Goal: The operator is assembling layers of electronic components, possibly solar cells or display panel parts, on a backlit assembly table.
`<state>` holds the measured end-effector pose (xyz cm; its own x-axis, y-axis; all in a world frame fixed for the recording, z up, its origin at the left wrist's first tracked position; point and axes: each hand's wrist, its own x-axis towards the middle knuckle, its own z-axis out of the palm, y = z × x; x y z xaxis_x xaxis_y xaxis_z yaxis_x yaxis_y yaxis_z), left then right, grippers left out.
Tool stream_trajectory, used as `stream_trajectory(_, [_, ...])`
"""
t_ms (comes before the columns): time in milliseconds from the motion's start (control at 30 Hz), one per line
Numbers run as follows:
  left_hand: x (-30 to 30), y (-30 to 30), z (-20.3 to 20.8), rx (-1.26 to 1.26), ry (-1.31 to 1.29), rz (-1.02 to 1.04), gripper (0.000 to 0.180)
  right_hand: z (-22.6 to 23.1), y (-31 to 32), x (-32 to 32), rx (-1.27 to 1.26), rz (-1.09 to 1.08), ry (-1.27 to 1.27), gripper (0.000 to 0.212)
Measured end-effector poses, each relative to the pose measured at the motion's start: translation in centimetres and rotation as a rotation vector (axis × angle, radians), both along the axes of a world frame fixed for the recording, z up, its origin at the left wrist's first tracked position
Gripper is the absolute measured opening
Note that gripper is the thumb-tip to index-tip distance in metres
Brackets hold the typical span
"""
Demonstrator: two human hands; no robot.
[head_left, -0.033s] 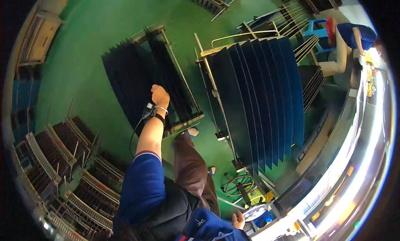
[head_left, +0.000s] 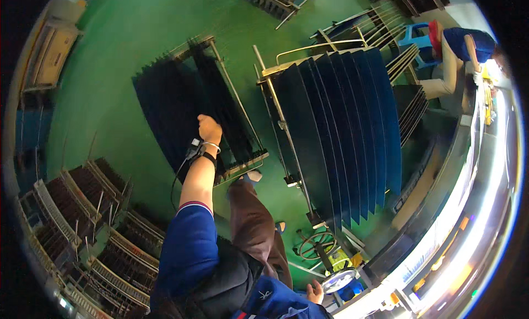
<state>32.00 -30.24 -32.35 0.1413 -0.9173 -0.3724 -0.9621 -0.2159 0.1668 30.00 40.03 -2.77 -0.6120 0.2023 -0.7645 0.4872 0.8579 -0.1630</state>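
My left hand (head_left: 210,129) is closed in a fist over a low rack filled with closely packed dark sheets (head_left: 168,106). I cannot make out what, if anything, is between its fingers. A white band and a black strap circle that wrist, and a small black box with a cord (head_left: 193,148) sits beside it. Low at the right, my right hand (head_left: 315,292) shows only its fingers, held apart with nothing in them. It is beside a round, shiny wheel (head_left: 339,280). Most of the right arm is hidden.
Right of the low rack stands a tall metal rack (head_left: 282,123) with large dark blue panels (head_left: 352,131). A spoked handwheel (head_left: 317,245) is below it. Slotted racks (head_left: 118,258) fill the lower left. Far right, a person (head_left: 468,46) bends at a brightly lit bench near a blue stool (head_left: 416,40).
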Motion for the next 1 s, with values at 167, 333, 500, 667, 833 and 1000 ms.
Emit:
stream_trajectory(167, [3.5,-1.3,-1.6,0.17,0.135,0.142,0.023,-1.3,3.1,3.0,-0.052,0.069,0.032,0.039])
stream_trajectory(333, [5.8,-2.4,8.5,0.119,0.313,-0.032,0.014,-2.8,3.4,4.9,-0.072,-0.12,-0.041,0.038])
stream_trajectory(500, [8.5,-7.4,28.2,-0.043,0.777,0.074,0.022,-4.7,4.3,4.3,-0.174,0.172,0.1,0.035])
stream_trajectory(667, [9.7,-9.9,49.0,-0.207,1.007,0.045,0.027,-0.1,-2.1,-0.3,-0.245,0.197,0.216,0.037])
stream_trajectory(833, [11.8,-0.1,57.4,-0.09,1.387,-0.138,0.023,2.3,-3.7,-2.7,-0.441,0.111,0.497,0.034])
stream_trajectory(1000, [1.5,17.7,57.1,0.208,1.721,-0.301,0.023,7.6,-4.7,-2.9,-0.803,-0.102,0.412,0.036])
